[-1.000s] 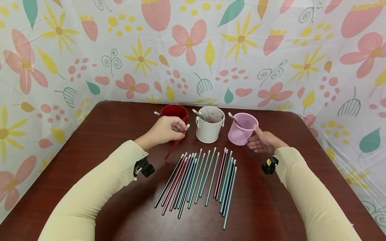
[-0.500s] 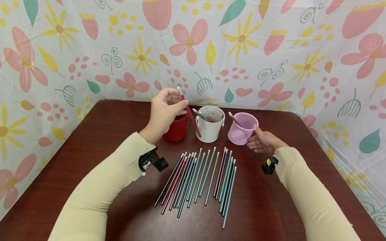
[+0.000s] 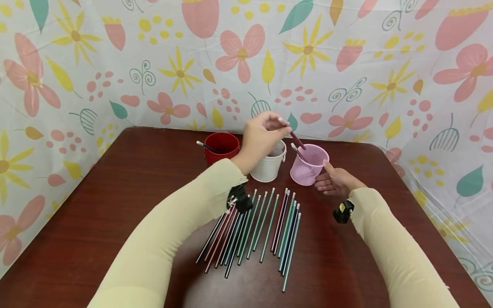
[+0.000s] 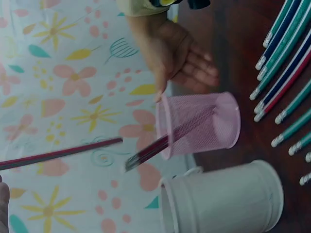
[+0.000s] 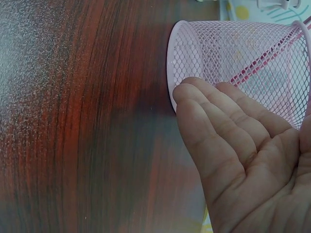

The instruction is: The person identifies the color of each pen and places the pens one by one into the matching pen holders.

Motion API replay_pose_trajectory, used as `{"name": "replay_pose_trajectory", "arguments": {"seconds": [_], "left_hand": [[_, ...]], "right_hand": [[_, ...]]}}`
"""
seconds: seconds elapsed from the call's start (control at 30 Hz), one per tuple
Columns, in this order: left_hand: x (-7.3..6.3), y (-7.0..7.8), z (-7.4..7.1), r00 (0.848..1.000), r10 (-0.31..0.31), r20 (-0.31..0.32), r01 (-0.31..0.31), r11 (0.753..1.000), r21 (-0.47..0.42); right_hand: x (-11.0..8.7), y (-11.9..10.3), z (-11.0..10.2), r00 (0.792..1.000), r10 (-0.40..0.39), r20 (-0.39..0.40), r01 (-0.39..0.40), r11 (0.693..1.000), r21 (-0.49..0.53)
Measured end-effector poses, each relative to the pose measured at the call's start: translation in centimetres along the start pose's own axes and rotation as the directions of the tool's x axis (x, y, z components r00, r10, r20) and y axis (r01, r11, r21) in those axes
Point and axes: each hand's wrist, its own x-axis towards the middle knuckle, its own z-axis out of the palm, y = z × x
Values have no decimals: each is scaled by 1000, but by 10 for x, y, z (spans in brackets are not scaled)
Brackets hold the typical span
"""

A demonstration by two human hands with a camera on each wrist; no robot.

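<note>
My left hand (image 3: 263, 132) pinches a dark red pencil (image 3: 296, 139) near its white eraser end. The pencil slants down to the right, its lower end overlapping the back rim of the pink mesh cup (image 3: 308, 171) in the head view. In the left wrist view the pencil (image 4: 60, 154) points toward the mouth of that cup, in which another dark red pencil (image 4: 153, 151) leans. On the cup's right, my right hand (image 3: 339, 179) touches the rim with its thumb. The other fingers (image 5: 209, 136) lie loosely extended along the mesh wall in the right wrist view.
A white bucket (image 3: 265, 171) stands left of the pink cup, partly behind my left hand. Farther left is a red bucket (image 3: 221, 147) with a dark blue pencil (image 3: 206, 146) leaning in it. Several green, blue and red pencils (image 3: 269, 229) lie on the dark wooden table (image 3: 154, 171).
My left hand has lifted the red pencil from in front of the red bucket and carried it right, past the white bucket, to the pink cup. My right hand has stayed at the pink cup.
</note>
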Motion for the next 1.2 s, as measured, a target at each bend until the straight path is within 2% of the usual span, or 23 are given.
{"name": "replay_pose_trajectory", "arguments": {"seconds": [0.03,0.13,0.3,0.57,0.8,1.0,1.2], "left_hand": [[1,-3,6,1000,-8,11,8,1000,9],[4,-12,21,998,-50,25,50,999,18],[8,-25,36,992,-124,15,123,991,59],[5,-34,41,988,-148,51,136,972,192],[-4,-47,49,973,-224,48,207,948,243],[-3,-51,51,977,-205,52,184,946,266],[-3,-55,53,966,-227,122,164,907,389]], "right_hand": [[-4,-3,4,999,15,-32,-16,999,-30],[-7,-6,6,998,29,-52,-31,999,-45],[-5,-6,8,998,38,-42,-39,999,-32],[-2,-4,10,999,41,-33,-43,998,-42],[-2,-5,12,998,44,-50,-46,998,-30],[-2,-6,13,998,42,-47,-42,999,-11],[-4,-6,10,998,28,-50,-30,999,-35]]}}
